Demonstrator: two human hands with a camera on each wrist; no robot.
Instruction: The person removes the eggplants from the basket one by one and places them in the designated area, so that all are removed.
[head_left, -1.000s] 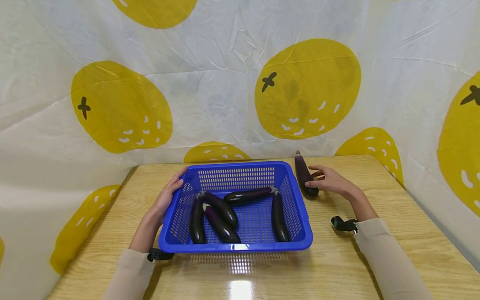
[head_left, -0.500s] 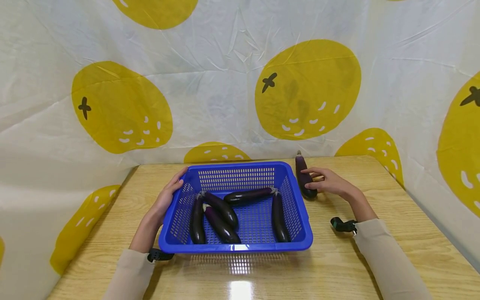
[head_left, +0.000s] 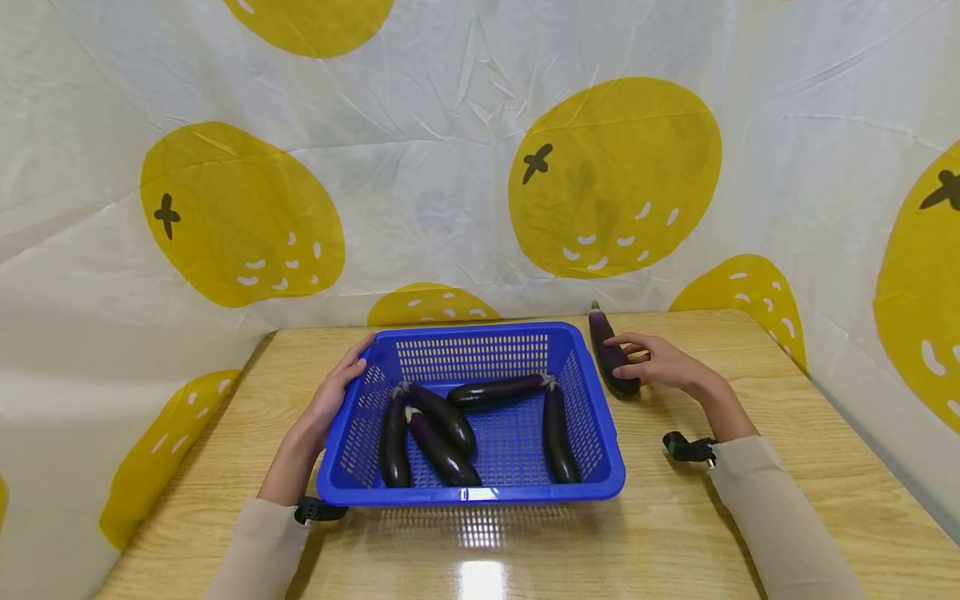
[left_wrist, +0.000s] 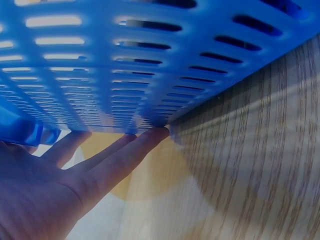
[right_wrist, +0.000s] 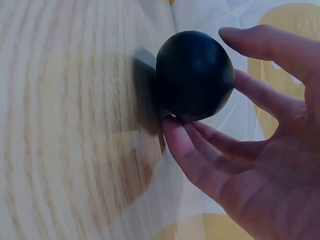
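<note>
Touching a glossy, dark-purple, elongated eggplant point(head_left: 607, 356) on the wood-grained table point(head_left: 675, 525), the right hand point(head_left: 662, 362) has fingers spread loosely; the left hand point(head_left: 336, 393) (fingers straight, apart) touches a slotted blue plastic basket point(head_left: 408, 497).

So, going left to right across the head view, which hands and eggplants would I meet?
Left hand, leftmost eggplant in the blue basket, rightmost eggplant in that basket, eggplant outside the basket, right hand.

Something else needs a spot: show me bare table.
Bare table lies in front of the basket, between the sleeves, and outside each sleeve. Crowded: right of the basket, by the loose eggplant and right hand; left of it, by the left hand.
</note>
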